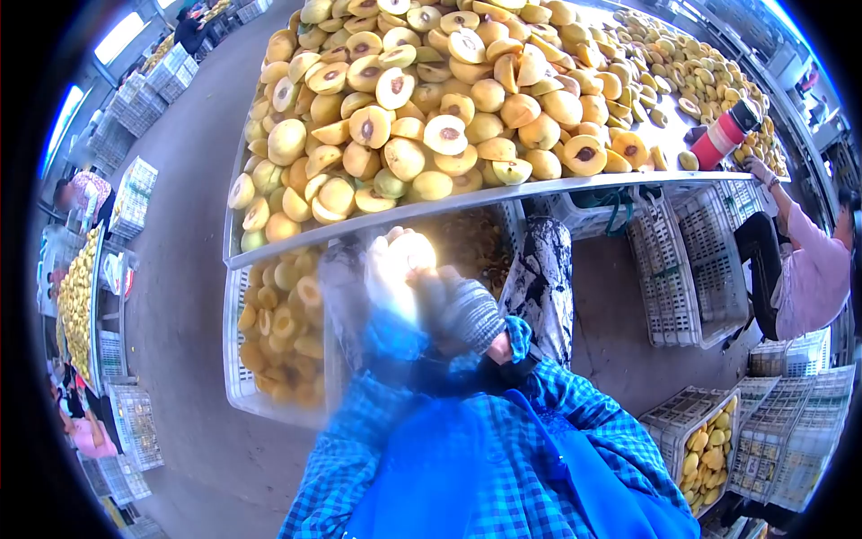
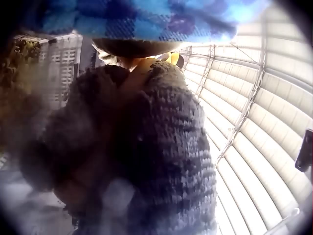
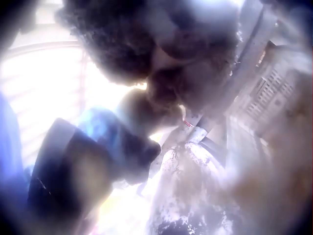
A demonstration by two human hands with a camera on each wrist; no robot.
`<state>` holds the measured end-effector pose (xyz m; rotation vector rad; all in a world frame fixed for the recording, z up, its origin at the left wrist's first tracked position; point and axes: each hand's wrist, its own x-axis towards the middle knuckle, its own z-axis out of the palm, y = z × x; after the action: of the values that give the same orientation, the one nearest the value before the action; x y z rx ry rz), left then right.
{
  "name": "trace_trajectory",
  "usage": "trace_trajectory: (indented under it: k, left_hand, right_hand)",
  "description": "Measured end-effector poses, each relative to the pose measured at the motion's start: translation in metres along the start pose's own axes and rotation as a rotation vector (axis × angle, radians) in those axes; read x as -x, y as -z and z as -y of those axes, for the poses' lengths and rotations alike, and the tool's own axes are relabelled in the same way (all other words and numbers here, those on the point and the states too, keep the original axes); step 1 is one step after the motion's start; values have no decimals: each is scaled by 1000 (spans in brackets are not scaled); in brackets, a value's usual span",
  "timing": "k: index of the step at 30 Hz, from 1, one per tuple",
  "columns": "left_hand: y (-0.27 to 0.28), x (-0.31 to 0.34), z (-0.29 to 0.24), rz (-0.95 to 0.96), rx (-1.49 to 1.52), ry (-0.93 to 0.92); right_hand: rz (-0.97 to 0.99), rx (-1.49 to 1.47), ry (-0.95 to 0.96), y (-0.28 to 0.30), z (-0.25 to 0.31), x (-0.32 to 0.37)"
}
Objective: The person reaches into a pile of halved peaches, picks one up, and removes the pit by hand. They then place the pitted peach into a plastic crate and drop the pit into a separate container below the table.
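In the head view my left hand (image 1: 388, 274) is in glare below the tray's front edge, its fingers around a pale yellow fruit piece (image 1: 415, 252). Close against it on the right is my right hand (image 1: 469, 314), in a grey knit glove with the fingers bent towards the fruit; whether it holds anything is hidden by blur. Grey knit glove fabric (image 2: 171, 142) fills much of the left wrist view, with a bit of yellow (image 2: 173, 58) above it. Dark, blurred glove shapes (image 3: 190, 78) meet in the right wrist view.
A metal tray (image 1: 467, 197) heaped with halved fruit stands in front, bearing a red bottle (image 1: 718, 136). Under it at left is a white crate (image 1: 235, 359) of fruit halves. More crates (image 1: 663, 278) and a person in pink (image 1: 813, 278) are at right.
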<state>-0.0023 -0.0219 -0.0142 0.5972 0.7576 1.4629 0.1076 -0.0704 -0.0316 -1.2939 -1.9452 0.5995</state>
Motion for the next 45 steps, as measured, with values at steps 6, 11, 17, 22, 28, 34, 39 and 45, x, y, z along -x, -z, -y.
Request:
trace_trajectory:
  k: [6, 11, 17, 22, 28, 34, 39, 45]
  left_hand:
    - [-7, 0, 8, -195, -146, -32]
    - [0, 1, 20, -123, -605, -321]
    - [-3, -18, -8, 73, -585, 124]
    - [-1, -23, -15, 169, -86, 319]
    - [10, -3, 2, 164, -204, 48]
    - [18, -7, 1, 79, -156, 208]
    - [16, -5, 8, 122, -86, 245]
    - [27, -6, 22, 59, -189, 206]
  right_hand:
    - [-171, -358, 98, -39, -34, 15]
    - [-19, 113, 3, -13, -12, 1]
    - [99, -56, -321, -8, -15, -5]
    - [-84, -890, -360, -12, -19, 2]
    - [99, -693, -491, 1, -23, -3]
    - [-10, -36, -277, 23, 7, -1]
    - [122, 84, -255, 18, -3, 4]
    - [211, 256, -48, 19, -8, 9]
